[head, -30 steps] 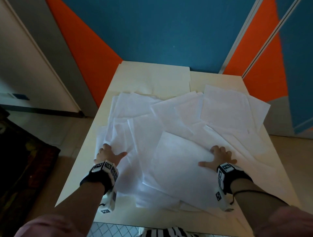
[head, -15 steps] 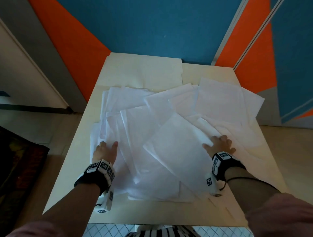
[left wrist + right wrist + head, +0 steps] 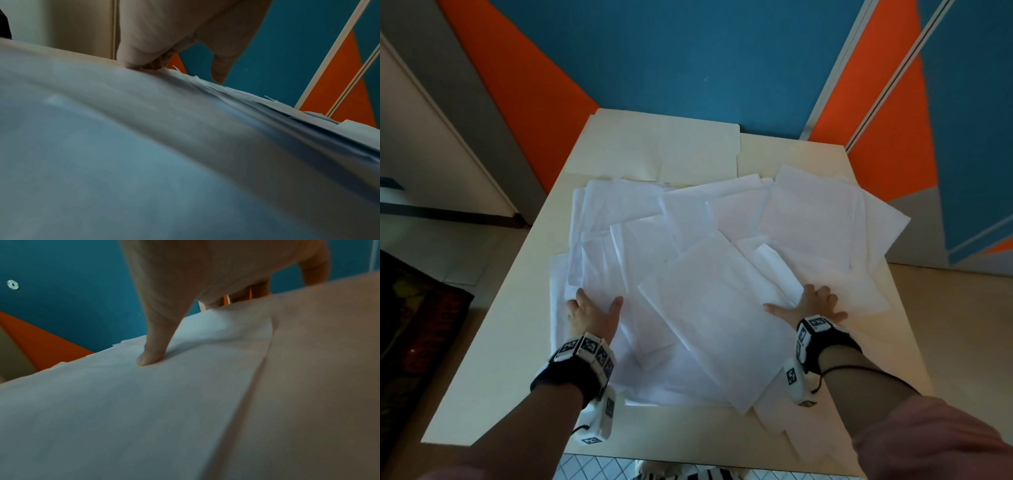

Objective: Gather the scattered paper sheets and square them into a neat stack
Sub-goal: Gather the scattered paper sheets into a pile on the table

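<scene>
The scattered paper sheets [image 3: 709, 291] are pressed flat near the worktop's [image 3: 493, 359] front edge by the spread-fingered left hand [image 3: 592, 313] and right hand [image 3: 813, 305].

The paper sheets [image 3: 688, 274] lie overlapped and askew across the middle and near part of the desk [image 3: 510, 325] in front of me. My left hand [image 3: 592, 313] rests on the pile's left side, my right hand [image 3: 811, 305] on its right side. Behind the pile, at the desk's far end, lies a folder [image 3: 664, 144]. A rug [image 3: 417, 329] lies on the floor to my left.
</scene>
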The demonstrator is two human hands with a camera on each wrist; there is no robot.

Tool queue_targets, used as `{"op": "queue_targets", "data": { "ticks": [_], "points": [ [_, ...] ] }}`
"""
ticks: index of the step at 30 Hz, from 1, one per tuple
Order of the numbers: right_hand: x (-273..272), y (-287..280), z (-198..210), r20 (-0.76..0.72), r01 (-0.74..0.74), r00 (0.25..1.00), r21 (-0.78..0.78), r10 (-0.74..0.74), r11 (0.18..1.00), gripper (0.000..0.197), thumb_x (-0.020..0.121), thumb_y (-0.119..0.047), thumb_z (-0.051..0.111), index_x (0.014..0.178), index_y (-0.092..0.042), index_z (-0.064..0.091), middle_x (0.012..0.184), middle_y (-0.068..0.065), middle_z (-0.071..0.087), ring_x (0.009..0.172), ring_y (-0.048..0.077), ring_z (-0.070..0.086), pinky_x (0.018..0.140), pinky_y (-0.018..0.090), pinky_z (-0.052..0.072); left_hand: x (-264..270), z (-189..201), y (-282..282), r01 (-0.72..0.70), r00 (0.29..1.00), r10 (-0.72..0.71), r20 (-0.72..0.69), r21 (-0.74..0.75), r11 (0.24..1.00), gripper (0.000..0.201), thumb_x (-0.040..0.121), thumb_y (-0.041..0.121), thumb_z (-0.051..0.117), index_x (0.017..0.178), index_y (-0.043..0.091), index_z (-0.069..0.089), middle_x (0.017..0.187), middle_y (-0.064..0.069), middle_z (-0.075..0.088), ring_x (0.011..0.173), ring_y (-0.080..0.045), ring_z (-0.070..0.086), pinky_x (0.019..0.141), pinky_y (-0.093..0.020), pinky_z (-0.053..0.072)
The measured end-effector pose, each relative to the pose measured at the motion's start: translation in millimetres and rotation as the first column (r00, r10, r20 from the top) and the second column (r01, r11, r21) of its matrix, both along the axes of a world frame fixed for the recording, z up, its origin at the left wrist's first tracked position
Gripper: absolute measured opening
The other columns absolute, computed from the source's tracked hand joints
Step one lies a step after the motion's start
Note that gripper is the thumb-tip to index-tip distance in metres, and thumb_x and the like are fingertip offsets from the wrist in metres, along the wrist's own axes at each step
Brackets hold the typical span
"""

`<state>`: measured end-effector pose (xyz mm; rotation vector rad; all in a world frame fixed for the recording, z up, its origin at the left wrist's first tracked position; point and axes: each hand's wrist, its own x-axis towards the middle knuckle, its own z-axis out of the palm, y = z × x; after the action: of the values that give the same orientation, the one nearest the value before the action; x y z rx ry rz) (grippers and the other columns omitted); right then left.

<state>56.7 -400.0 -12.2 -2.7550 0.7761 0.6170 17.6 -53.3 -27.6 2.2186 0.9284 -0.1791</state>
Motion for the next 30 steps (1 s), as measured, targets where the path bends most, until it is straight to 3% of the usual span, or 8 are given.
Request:
{"op": "queue_targets", "data": {
  "ticks": [3, 7, 11, 15, 19, 24, 26, 30],
  "points": [
    [1, -10, 2, 0.050, 0.022, 0.998, 0.056, -0.024, 0.998, 0.105, 0.050, -0.071, 0.072, 0.134, -0.021, 0.032, 0.131, 0.011, 0.035, 0.123, 0.032, 0.034, 0.101, 0.052, 0.029, 0, 0, -1, -0.023, 1.000, 0.023, -0.003, -0.027, 0.999, 0.081, 0.083, 0.036, 0.063, 0.144, 0.000, 0.022, 0.142, -0.023, 0.032, 0.130, -0.040, 0.037, 0.107, -0.047, 0.033],
    [4, -7, 4, 0.005, 0.027, 1.000, 0.101, -0.028, 0.995, 0.091, 0.061, -0.067, 0.069, 0.127, -0.015, 0.034, 0.127, 0.013, 0.051, 0.120, 0.034, 0.047, 0.105, 0.050, 0.028, 0, -1, -3, -0.038, 0.999, 0.038, -0.005, -0.042, 0.998, 0.082, 0.083, 0.038, 0.062, 0.144, 0.000, 0.023, 0.144, -0.022, 0.032, 0.131, -0.039, 0.036, 0.108, -0.046, 0.032],
    [-3, 32, -1, 0.100, -0.005, 0.995, 0.292, -0.026, 0.956, 0.078, 0.077, -0.051, 0.065, 0.133, -0.009, 0.030, 0.129, 0.019, 0.054, 0.116, 0.037, 0.054, 0.096, 0.042, 0.044, 0, 1, -19, -0.022, 1.000, 0.022, -0.001, -0.070, 0.997, 0.084, 0.085, 0.046, 0.057, 0.145, 0.000, 0.021, 0.146, -0.021, 0.030, 0.134, -0.037, 0.035, 0.108, -0.044, 0.030],
    [-9, 69, -6, 0.154, -0.128, 0.985, 0.382, 0.074, 0.915, 0.061, 0.085, -0.039, 0.060, 0.132, -0.009, 0.036, 0.128, 0.018, 0.055, 0.116, 0.036, 0.054, 0.093, 0.040, 0.045, -2, 0, -21, -0.023, 1.000, 0.024, 0.015, -0.064, 0.998, 0.084, 0.082, 0.047, 0.061, 0.142, -0.001, 0.027, 0.142, -0.023, 0.037, 0.131, -0.037, 0.038, 0.106, -0.043, 0.032],
    [-8, 58, -4, 0.226, -0.187, 0.965, 0.243, 0.132, 0.952, 0.046, 0.088, -0.039, 0.055, 0.126, -0.014, 0.048, 0.131, 0.012, 0.045, 0.121, 0.032, 0.043, 0.098, 0.041, 0.036, -2, 1, -14, -0.011, 1.000, 0.011, 0.001, -0.078, 0.997, 0.079, 0.080, 0.035, 0.067, 0.139, -0.002, 0.030, 0.138, -0.023, 0.041, 0.128, -0.037, 0.041, 0.105, -0.041, 0.034],
    [-22, 3, 3, 0.128, 0.110, 0.984, 0.096, -0.122, 0.989, 0.047, 0.087, -0.037, 0.054, 0.126, -0.011, 0.047, 0.130, 0.016, 0.039, 0.120, 0.035, 0.039, 0.096, 0.046, 0.037, -1, 3, -11, 0.011, 0.999, -0.013, -0.031, -0.077, 0.997, 0.074, 0.082, 0.033, 0.066, 0.138, -0.002, 0.032, 0.138, -0.023, 0.042, 0.127, -0.037, 0.042, 0.105, -0.039, 0.033],
    [-31, 0, -2, 0.094, 0.140, 0.984, 0.120, -0.152, 0.983, 0.053, 0.088, -0.039, 0.053, 0.129, -0.008, 0.044, 0.131, 0.018, 0.037, 0.121, 0.037, 0.038, 0.096, 0.045, 0.038, 0, 2, -11, 0.025, 0.999, -0.028, -0.047, -0.068, 0.997, 0.073, 0.082, 0.035, 0.065, 0.135, -0.003, 0.034, 0.136, -0.024, 0.043, 0.126, -0.038, 0.043, 0.104, -0.040, 0.034],
    [-29, 27, -11, 0.194, -0.005, 0.980, 0.277, -0.051, 0.961, 0.047, 0.092, -0.025, 0.050, 0.132, -0.002, 0.043, 0.133, 0.023, 0.037, 0.119, 0.040, 0.043, 0.101, 0.039, 0.036, 2, 0, -16, 0.069, 0.995, -0.074, -0.074, -0.069, 0.995, 0.075, 0.081, 0.037, 0.065, 0.136, 0.000, 0.032, 0.135, -0.024, 0.042, 0.126, -0.037, 0.042, 0.105, -0.041, 0.034]
  ]
}}
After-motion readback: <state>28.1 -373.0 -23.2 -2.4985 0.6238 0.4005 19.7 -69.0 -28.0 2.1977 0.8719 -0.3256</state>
